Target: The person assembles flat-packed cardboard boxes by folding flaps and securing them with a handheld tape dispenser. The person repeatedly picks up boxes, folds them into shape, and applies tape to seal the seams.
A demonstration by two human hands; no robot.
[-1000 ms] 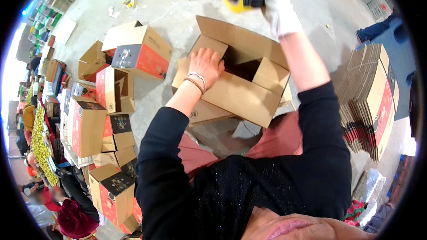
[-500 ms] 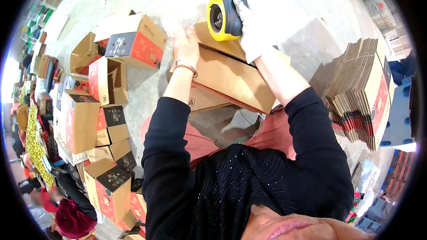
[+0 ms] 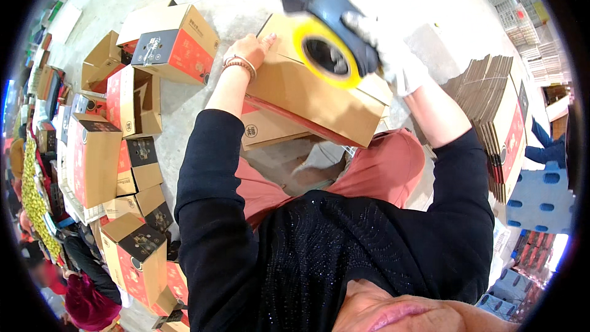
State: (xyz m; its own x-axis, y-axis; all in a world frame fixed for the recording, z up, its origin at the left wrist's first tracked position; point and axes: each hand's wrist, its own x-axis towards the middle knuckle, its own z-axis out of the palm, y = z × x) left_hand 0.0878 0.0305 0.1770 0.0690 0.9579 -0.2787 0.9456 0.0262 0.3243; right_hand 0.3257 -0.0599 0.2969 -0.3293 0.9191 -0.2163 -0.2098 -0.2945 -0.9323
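A cardboard box (image 3: 313, 95) lies in front of my knees, its tan top flaps folded down. My left hand (image 3: 251, 52), bare with bracelets at the wrist, grips the box's left end, thumb on top and the other fingers partly hidden. In my right hand (image 3: 390, 55), which wears a white glove, is a dark tape dispenser (image 3: 335, 15) with a yellow roll of tape (image 3: 356, 77). It is held over the right part of the box, slightly blurred. Whether the tape touches the cardboard is hard to tell.
Under the box lies another flat piece of carton (image 3: 270, 130). Several red, black and tan boxes (image 3: 181, 49) stand to my left, some open-topped. A stack of flattened cartons (image 3: 491, 110) stands at my right, near a blue plastic pallet (image 3: 541, 200). People are farther off at left.
My right hand has moved right and nearer, tilting the tape dispenser. The gap between the box's top flaps has closed. My left hand has shifted slightly left, still at the box's end.
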